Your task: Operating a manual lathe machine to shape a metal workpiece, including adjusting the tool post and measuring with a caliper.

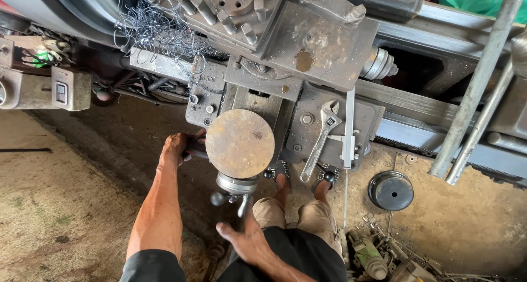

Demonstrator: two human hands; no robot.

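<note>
At the bottom centre of the frame the right hand (245, 239) lies with fingers loosely spread, touching the lower end of the crank handle (230, 194) under the round rusty disc (240, 143); one crank, one disc, the disc set on the lathe carriage just above the handle. Left of the disc, mid-frame, the left hand (177, 148) is curled around a dark lever (195, 149), fingers pressed together on it; the disc's edge hides the lever's far end. Two feet in sandals (301, 179) stand just right of the crank on the dirt floor (60, 205); one black round cap (391, 190) lies on the floor at lower right, near a heap of scrap parts (379, 254) in the bottom right corner. On the carriage, right of the disc, lie one adjustable wrench (320, 139) and one caliper (348, 133), side by side, near but apart. Further up, one tool post (236, 2) sits at top centre, with a tangle of metal swarf (156, 26) at upper left; two grey pipes (477, 90) lean across the right edge.
</note>
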